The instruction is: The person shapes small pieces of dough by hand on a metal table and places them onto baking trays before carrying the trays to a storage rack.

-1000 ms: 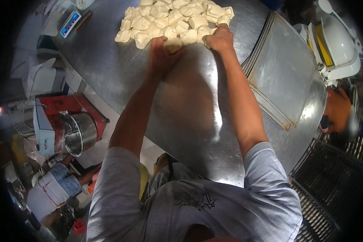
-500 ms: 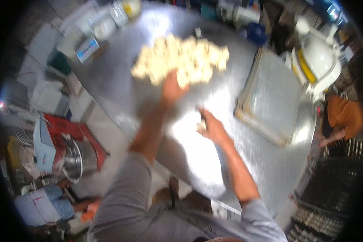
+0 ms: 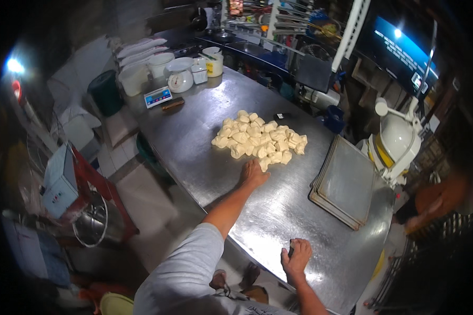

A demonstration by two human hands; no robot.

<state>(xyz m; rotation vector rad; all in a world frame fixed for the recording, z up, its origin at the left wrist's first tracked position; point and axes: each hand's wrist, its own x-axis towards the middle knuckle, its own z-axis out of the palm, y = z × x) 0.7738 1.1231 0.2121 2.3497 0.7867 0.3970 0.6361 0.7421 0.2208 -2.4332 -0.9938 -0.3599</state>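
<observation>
A heap of pale dough pieces point(image 3: 252, 136) lies on the steel table point(image 3: 194, 118). At the heap's near edge, my left hand point(image 3: 255, 176) has its fingers bent onto one dough piece point(image 3: 264, 163), partly covered by them. Closer to me and to the right, my right hand point(image 3: 298, 257) is low over the table by its front edge. Its fingers are curled, with a dark patch between thumb and forefinger; whatever they hold is hidden.
Stacked metal trays point(image 3: 344, 184) lie on the right, in front of a white machine point(image 3: 397, 136). A digital scale point(image 3: 157, 97), a dial scale point(image 3: 180, 79) and tubs stand at the far left. A mixer bowl point(image 3: 93, 223) is beyond the left edge. Someone in orange point(image 3: 439, 202) is at the right.
The view has shifted, so the heap and table sit differently in it. My left hand stays at the heap's near edge. My right hand has drawn back from mid-table, its pale lump no longer visible.
</observation>
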